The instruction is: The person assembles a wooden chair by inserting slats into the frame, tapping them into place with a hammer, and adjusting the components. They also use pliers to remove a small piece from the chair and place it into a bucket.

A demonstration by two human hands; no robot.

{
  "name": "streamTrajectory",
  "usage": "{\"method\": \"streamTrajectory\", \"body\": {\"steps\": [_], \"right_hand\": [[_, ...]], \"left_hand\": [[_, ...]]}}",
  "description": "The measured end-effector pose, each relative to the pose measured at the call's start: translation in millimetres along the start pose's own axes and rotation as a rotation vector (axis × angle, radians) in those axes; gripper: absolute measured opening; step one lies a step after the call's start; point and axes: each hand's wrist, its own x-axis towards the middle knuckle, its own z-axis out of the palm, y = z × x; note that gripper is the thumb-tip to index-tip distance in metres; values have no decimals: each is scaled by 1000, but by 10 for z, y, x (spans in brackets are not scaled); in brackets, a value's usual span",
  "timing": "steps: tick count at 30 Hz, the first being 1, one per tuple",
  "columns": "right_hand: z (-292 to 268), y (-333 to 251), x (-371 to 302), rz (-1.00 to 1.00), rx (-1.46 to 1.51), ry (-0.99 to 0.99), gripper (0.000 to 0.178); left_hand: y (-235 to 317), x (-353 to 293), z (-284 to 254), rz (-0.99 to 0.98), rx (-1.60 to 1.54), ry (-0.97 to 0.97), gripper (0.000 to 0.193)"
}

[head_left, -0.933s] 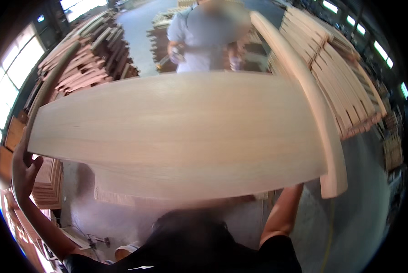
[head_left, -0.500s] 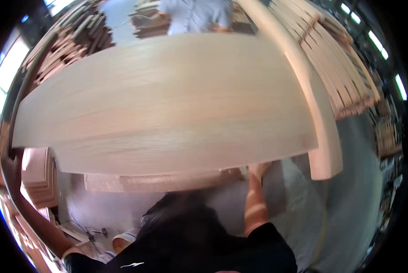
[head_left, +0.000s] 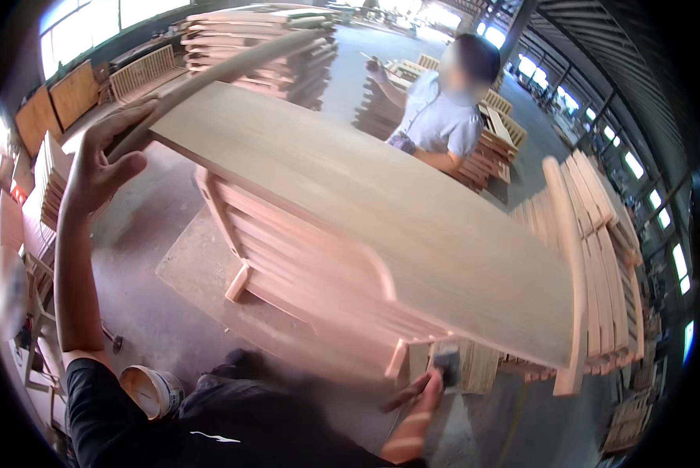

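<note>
A wide, pale wooden panel (head_left: 365, 203) runs slantwise before me, between a rounded rail (head_left: 241, 69) at its left end and another rail (head_left: 572, 273) at its right. Around the near end of the left rail, my left hand (head_left: 108, 156) is closed, fingers over it and thumb below. Low at the panel's near side, my right hand (head_left: 422, 394) grips a paintbrush (head_left: 447, 362) with dark bristles pointing up. A slatted wooden frame (head_left: 287, 249) shows beneath the panel. The brush's handle is mostly hidden by my fingers.
Across the panel stands another person (head_left: 444, 117) in a light shirt. Wooden parts are piled in a stack (head_left: 248, 47) at the far left and a slatted stack (head_left: 607, 257) at the right. A white bucket (head_left: 151, 392) sits on the floor by my left side.
My view has turned and lifted, so the panel now slants down to the right. The slatted frame beneath and the paintbrush in my right hand have come into sight.
</note>
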Motion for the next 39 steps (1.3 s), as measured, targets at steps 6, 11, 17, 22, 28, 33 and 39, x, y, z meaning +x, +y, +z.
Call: {"method": "streamTrajectory", "body": {"steps": [6, 11, 17, 22, 28, 33, 39], "right_hand": [[-272, 585, -1370, -218, -13, 446, 24], [-1027, -30, -1938, -690, -203, 694, 25], [1245, -2411, -4031, -1134, -354, 577, 18], [2854, -3547, -4578, -1361, -582, 259, 14], [4460, -4205, -4778, -1317, -1085, 112, 15], [5623, -3863, -4298, -1269, -1388, -48, 29], [5834, -3707, -4095, -1069, -1666, 19, 31]], "left_hand": [[-689, 321, 9, 625, -209, -51, 90], [-624, 636, 279, 1040, -607, -130, 50], [-668, 650, 642, 901, -875, 283, 26], [-705, 594, 645, 794, -879, 383, 23], [-566, 476, 702, 652, -1110, 499, 24], [-595, 529, 759, 592, -1106, 567, 20], [-525, 515, 778, 526, -1159, 698, 17]]}}
